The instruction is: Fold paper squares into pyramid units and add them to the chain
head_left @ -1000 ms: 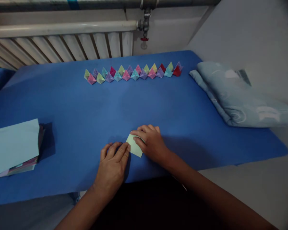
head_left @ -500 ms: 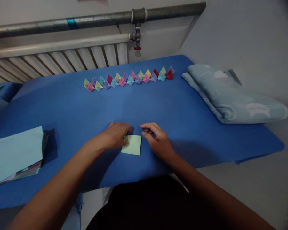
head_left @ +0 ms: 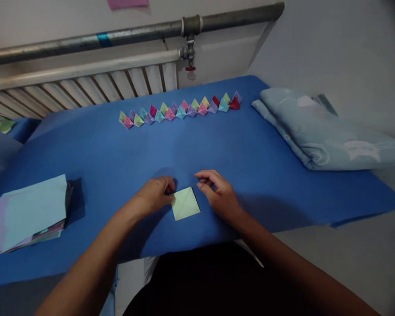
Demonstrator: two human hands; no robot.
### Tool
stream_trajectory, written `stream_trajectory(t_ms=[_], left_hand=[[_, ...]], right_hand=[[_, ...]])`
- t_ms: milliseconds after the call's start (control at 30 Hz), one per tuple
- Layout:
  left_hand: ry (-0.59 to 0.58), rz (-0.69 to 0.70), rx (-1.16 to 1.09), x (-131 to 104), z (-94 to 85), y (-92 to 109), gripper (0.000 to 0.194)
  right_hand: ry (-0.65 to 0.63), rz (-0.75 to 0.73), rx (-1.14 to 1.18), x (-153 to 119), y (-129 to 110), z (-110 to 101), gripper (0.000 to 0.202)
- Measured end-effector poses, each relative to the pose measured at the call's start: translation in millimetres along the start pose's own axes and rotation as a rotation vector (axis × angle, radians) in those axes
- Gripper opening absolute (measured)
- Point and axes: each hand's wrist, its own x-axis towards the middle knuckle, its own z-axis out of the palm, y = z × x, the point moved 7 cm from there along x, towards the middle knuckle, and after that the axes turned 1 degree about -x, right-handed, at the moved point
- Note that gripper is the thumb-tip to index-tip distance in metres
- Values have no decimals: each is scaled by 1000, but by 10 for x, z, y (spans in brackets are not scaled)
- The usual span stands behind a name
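A pale green folded paper square (head_left: 186, 204) lies on the blue cloth, with a diagonal crease across it. At its left corner my left hand (head_left: 158, 192) pinches the edge between thumb and fingers. My right hand (head_left: 215, 189) hovers just right of the square, not touching it, its fingers curled and a gap between thumb and index finger. Beyond them, a double row of small folded paper pieces (head_left: 181, 113) in several colours runs across the back of the blue surface (head_left: 134, 153).
A stack of coloured paper sheets (head_left: 36, 210) lies at the left. On the right is a folded light blue blanket (head_left: 329, 136). A white radiator (head_left: 118, 83) and a metal pipe (head_left: 145, 33) with a valve stand along the back wall.
The green square has turned and now shows its diagonal crease more clearly. My left hand has shifted to its left corner. The camera view has moved slightly.
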Motion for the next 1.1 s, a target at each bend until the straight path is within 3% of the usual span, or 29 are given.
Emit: stream_trajectory(t_ms=[67,200,367,533,633,733,833,1000,1100], left_hand=[[-1,7,-1,6,17,5,27],[-92,28,69,47,46,58,11],[-81,71,99,35,51,97,8],[-99,-25,-121,-35,141,-28,12],[-83,-84,-385,-91,167,-114,14],[3,-120,-744,-164,155,-185,16],[182,-135,-996,-259,111,-232,24],[316,-113,-1157,-395,175,-122,23],[326,-103,-1187,-423,250,-43,24]], right_hand=[[-2,-9,-16,0,0,11,20],[4,-25,-30,3,13,16,19],[15,-45,8,8,18,13,18],[13,7,38,5,26,7,18],[20,108,92,-28,62,-48,18],[22,258,197,-84,99,-123,24],[-64,390,255,-132,71,-108,31],[-361,455,370,-168,-111,187,25],[-323,494,422,-158,-125,261,24]])
